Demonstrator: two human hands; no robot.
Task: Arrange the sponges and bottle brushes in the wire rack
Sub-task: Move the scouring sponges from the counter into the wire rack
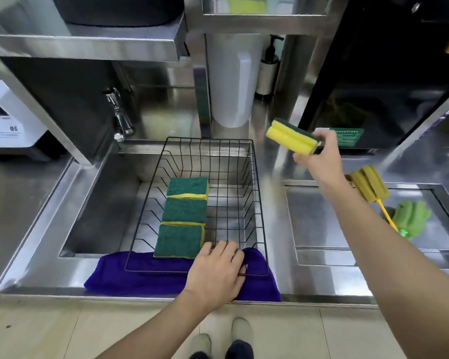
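Observation:
A black wire rack (257,203) sits in the steel sink, its near end resting on a purple cloth (140,278). Three green-and-yellow sponges (184,216) lie in a row along the rack's left side, green face up. My left hand (218,270) grips the rack's near rim. To the right of the rack and above it, my right hand (319,154) holds a yellow sponge with a green back (288,137) in the air. Two bottle brushes lie to the right: one with an olive sponge head (371,186) and one with a green head (410,215), both with yellow handles.
A chrome tap (119,115) stands at the sink's back left. Behind the rack are a white cylinder (231,81) and a pump bottle (267,71). A steel cover (335,218) lies flat on the right, under the brushes. A black appliance (373,73) is at the right.

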